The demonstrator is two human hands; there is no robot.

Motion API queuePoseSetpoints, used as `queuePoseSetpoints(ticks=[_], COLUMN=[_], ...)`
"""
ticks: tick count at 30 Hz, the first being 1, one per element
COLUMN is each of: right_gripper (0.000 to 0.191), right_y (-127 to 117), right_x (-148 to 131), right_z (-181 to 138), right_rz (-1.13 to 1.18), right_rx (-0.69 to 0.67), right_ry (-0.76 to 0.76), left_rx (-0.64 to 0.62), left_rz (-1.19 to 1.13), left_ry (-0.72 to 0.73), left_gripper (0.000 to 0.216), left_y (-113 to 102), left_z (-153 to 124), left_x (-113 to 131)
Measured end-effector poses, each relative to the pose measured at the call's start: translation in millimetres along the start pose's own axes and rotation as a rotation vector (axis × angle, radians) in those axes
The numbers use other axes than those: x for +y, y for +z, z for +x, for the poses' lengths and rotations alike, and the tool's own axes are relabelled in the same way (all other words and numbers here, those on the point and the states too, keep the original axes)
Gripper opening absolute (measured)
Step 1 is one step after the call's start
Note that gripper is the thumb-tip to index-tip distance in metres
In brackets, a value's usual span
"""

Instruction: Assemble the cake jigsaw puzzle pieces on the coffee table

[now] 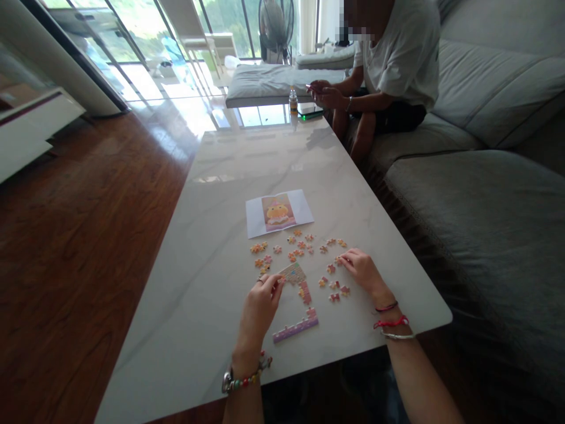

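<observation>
Head view, looking down along a pale marble-patterned table (212,235) set between a wood floor (79,235) and a grey sofa (485,224). Near the close edge, left hand (260,303) curled narrow, thumb and forefinger pinched on the left edge of a joined patch (293,272) of puzzle pieces, flat on the tabletop; beaded bracelet (246,380) on that wrist. A little further right, right hand (364,271) palm down, fingers bent, fingertips (349,257) down on one piece at the right end of the scatter. Gripped or only touched, cannot tell. Red cords and a bangle (397,335) at that wrist. Between the two hands, an L-shaped border strip (295,330), purple along the bottom and rising pink to just below the joined patch, apart from both hands. Beyond the hands, loose pieces (300,244) spread in a band, with a few more just left of the right hand. Further up the table, a reference sheet (279,212) printed with a yellow figure. At the far end — well apart from all this — a small bottle (293,100) and another person (397,53) seated on the sofa, both hands raised together over the table corner.
</observation>
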State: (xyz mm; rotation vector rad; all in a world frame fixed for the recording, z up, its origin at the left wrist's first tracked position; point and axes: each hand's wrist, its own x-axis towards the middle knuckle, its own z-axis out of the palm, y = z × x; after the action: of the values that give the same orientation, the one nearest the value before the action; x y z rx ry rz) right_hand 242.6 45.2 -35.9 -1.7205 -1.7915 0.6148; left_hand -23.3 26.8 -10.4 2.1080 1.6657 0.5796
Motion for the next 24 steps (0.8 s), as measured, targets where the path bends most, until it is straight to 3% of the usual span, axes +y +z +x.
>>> queuePoseSetpoints(ticks=[4,8,12,18,24], right_gripper=[0.024,0.028,0.025,0.024,0.023], right_y=[-2.3,-10.3,-13.4,-0.2,7.9], right_x=[3.5,2.8,-12.4,-44.6,-58.8], right_z=[-0.7,-1.9,-5.7,-16.3,-21.2], right_rz=[0.387,0.519,0.664,0.873,0.846], right_rx=[0.034,-0.037,-0.224,-0.56,-0.651], right_ry=[0.212,0.276,0.291,0.329,0.255], left_rx=[-0.002,0.006,-0.006,-0.141,-0.189], left_rz=[-0.001,-0.001,-0.054,-0.366,-0.568], left_ry=[-0.001,0.006,0.015,0.073,-0.014], left_gripper=[0.023,0.022,0.021,0.027,0.017], left_y=[-0.2,1.1,7.4,27.5,32.8], left_z=[-0.3,0.5,0.5,-1.0,-1.2], left_x=[0.7,3.2,14.8,40.3,43.5])
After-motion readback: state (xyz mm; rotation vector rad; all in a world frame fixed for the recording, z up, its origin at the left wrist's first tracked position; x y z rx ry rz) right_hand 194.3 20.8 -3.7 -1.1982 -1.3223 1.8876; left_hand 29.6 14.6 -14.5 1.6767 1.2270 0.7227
